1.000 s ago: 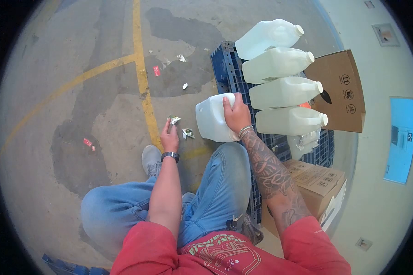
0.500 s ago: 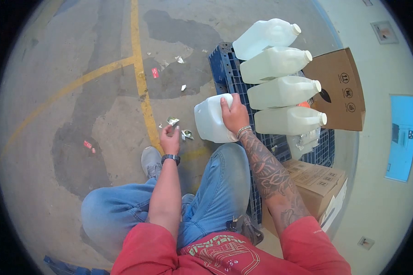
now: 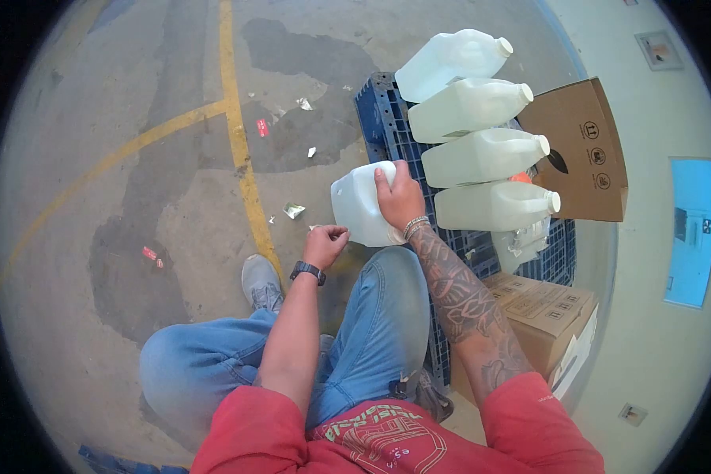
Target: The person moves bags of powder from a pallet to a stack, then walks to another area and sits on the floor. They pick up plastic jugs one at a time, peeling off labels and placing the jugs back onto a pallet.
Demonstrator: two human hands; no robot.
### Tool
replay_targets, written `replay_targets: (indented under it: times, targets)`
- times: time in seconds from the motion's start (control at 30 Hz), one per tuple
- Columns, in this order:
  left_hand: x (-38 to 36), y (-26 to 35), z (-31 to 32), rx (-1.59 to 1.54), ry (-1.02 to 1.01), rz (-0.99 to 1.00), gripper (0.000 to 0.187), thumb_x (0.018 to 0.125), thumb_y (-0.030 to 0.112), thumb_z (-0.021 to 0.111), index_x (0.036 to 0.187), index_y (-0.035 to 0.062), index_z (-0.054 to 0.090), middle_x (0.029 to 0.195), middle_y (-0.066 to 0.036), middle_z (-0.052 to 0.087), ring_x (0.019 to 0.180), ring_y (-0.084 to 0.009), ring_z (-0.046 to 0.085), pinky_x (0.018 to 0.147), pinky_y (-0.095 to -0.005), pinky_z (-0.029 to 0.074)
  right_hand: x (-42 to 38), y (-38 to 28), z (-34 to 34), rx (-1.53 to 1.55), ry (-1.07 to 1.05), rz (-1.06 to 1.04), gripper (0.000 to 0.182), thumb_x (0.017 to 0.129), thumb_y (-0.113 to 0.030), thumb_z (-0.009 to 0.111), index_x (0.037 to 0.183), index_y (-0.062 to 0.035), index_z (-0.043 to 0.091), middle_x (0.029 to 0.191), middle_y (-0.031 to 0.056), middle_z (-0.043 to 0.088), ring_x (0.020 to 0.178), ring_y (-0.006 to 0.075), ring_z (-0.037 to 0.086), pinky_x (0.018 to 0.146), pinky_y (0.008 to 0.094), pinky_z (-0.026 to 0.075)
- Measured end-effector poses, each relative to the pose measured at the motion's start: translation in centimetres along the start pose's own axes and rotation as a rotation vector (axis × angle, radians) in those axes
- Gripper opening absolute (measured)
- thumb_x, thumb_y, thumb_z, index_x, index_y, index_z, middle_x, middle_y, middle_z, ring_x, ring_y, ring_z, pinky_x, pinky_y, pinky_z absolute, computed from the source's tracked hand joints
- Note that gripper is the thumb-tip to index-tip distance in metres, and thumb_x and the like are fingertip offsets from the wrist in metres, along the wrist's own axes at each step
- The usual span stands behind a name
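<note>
A white plastic jug lies tilted over my right knee, with its base facing away to the left. My right hand is closed around its handle side, thumb on top. My left hand is at the jug's lower left edge, its fingers curled into a pinch. Whatever may be between those fingertips is hidden. Several similar capped jugs lie side by side in a row to the right of my right hand.
The jugs rest on a blue plastic pallet. An upright cardboard carton stands behind their caps, and another box is beside my right forearm. Torn foil scraps and red bits litter the concrete floor.
My left hand has moved right, from above the foil scraps on the floor to the jug's edge. My right hand keeps its hold on the jug.
</note>
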State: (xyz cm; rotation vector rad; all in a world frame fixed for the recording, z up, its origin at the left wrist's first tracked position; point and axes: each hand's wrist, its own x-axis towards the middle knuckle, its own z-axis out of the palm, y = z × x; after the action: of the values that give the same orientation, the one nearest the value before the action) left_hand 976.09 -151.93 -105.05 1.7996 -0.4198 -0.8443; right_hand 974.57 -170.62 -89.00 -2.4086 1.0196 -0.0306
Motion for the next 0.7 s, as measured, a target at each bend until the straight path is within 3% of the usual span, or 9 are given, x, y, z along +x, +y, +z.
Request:
replay_targets:
  times: [0.23,0.43,0.53,0.67,0.7]
  targets:
    - [-0.1,0.1,0.5,0.036,0.039,-0.03,0.03,0.09,0.028,0.073,0.103,0.0019,0.079,0.093,-0.016,0.078,0.08,-0.0249,0.076,0.078,-0.0359,0.059,0.1,0.2,0.2,0.003,0.009,-0.011,0.045,0.102,-0.046,0.051,0.121,-0.0053,0.052,0.099,0.0307,0.071,0.095,0.0519,0.068,0.084,0.0615,0.051]
    - [-0.1,-0.1,1.9,0.137,0.119,0.052,0.024,0.09,0.023,0.069,0.093,0.0009,0.075,0.085,-0.018,0.075,0.077,-0.0313,0.074,0.072,-0.0399,0.057,0.1,0.3,0.2,0.007,0.005,-0.007,0.045,0.102,-0.046,0.052,0.121,-0.0053,0.052,0.099,0.0306,0.071,0.095,0.052,0.068,0.084,0.0614,0.051]
    - [0.6,-2.2,1.4,0.454,0.422,-0.057,0.023,0.092,0.024,0.066,0.093,0.0028,0.074,0.085,-0.018,0.074,0.079,-0.0357,0.072,0.071,-0.0444,0.056,0.1,0.4,0.2,0.017,0.014,-0.018,0.045,0.102,-0.045,0.052,0.121,-0.0053,0.052,0.099,0.0307,0.071,0.095,0.0521,0.068,0.084,0.0613,0.051]
    - [1.6,-5.0,-5.8,0.27,0.81,-0.348,0.026,0.096,0.027,0.061,0.099,0.0046,0.074,0.093,-0.018,0.075,0.084,-0.0354,0.073,0.075,-0.0442,0.056,0.0,0.3,0.2,0.013,0.015,-0.03,0.045,0.102,-0.045,0.052,0.121,-0.0052,0.051,0.099,0.0311,0.071,0.094,0.0522,0.068,0.084,0.0613,0.051]
    - [1.6,-4.6,-5.9,0.238,0.771,-0.29,0.028,0.097,0.028,0.061,0.102,0.0043,0.074,0.095,-0.018,0.076,0.085,-0.0344,0.073,0.076,-0.0433,0.056,0.0,0.2,0.3,0.01,0.009,-0.032,0.045,0.102,-0.045,0.052,0.121,-0.0052,0.051,0.099,0.0311,0.071,0.094,0.0523,0.068,0.084,0.0613,0.051]
